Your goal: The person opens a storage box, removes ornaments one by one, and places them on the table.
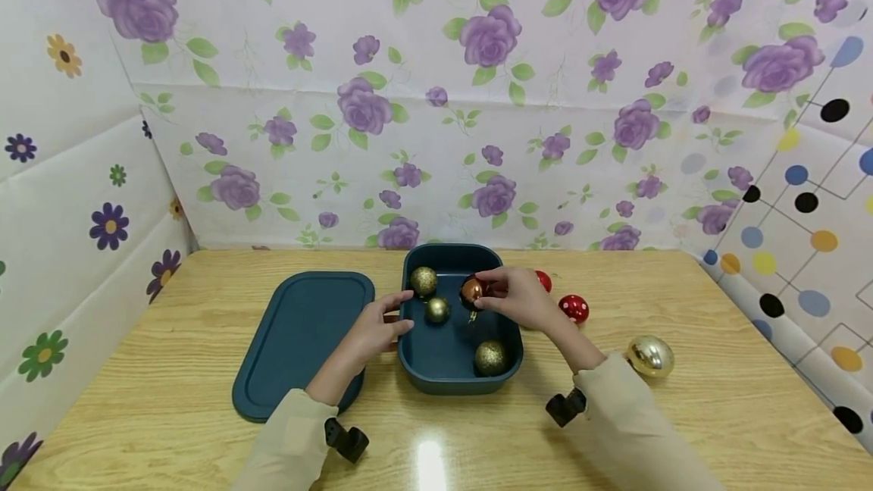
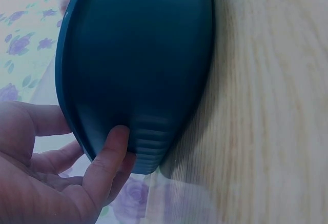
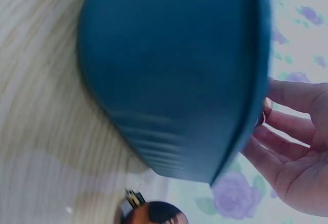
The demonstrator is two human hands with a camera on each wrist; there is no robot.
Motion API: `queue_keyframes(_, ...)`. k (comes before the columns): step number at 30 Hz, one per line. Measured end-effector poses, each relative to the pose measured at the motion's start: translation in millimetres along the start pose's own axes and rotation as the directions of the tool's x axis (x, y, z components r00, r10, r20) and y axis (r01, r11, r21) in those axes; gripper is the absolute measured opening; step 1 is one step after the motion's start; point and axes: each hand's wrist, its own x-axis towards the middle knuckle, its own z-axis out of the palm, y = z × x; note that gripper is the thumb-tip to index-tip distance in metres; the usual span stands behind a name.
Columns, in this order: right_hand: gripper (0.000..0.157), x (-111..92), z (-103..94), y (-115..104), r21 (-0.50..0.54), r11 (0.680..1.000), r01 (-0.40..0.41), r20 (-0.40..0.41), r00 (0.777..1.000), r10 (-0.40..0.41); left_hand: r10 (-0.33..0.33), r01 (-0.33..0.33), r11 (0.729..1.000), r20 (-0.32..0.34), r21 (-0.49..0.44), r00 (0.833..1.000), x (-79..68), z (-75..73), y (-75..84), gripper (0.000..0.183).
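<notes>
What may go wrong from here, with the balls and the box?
The copper ball looks glossy, so it might slip from the right grip onto the gold balls inside the box. The gold ornament lies close beside the right sleeve, so a nudge may roll it. The left grip holds the box's wall; an uneven pull might shift it.

A glossy copper-brown Christmas bauble is poised over the right side of an open, dark teal plastic bin, gold cap facing the near end. The rounded-rectangular bin stands upright, its outer corners ribbed, holding two glittery gold baubles and a smaller shiny one.
</notes>
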Motion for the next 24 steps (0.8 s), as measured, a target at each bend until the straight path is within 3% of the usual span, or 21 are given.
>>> queue_keyframes(9,0.043,-17.8,-30.0,8.0,0.027,0.999,-0.016,-0.063,0.998,0.018,0.011,-0.011,1.0,-0.001,-0.003,1.0,1.6,0.2,-0.1,0.051)
queue_keyframes(24,0.047,-46.5,-77.1,44.5,0.025,0.984,-0.176,-0.125,0.976,0.178,0.011,-0.011,1.0,-0.002,-0.01,1.0,1.4,0.9,-0.4,0.051)
